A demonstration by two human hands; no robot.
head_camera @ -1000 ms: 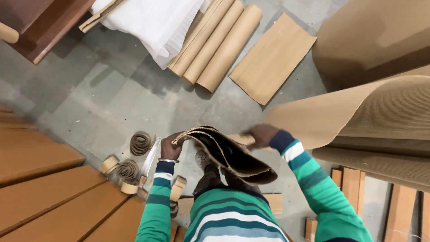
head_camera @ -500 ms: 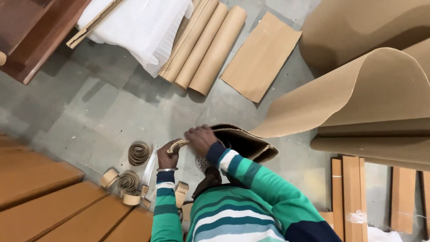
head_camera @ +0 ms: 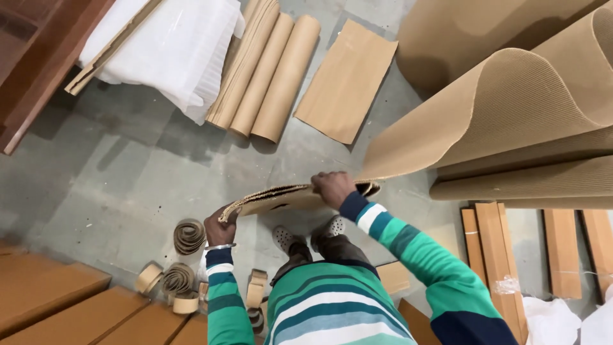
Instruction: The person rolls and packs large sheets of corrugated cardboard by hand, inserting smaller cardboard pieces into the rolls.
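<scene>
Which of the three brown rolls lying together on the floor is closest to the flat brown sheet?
The right roll. Its side lies next to the flat sheet, while the other two rolls lie further left, toward the white foam.

Cardboard rolls (head_camera: 265, 73) lie between foam sheet (head_camera: 169, 48) and flat cardboard sheet (head_camera: 348, 80).
</scene>
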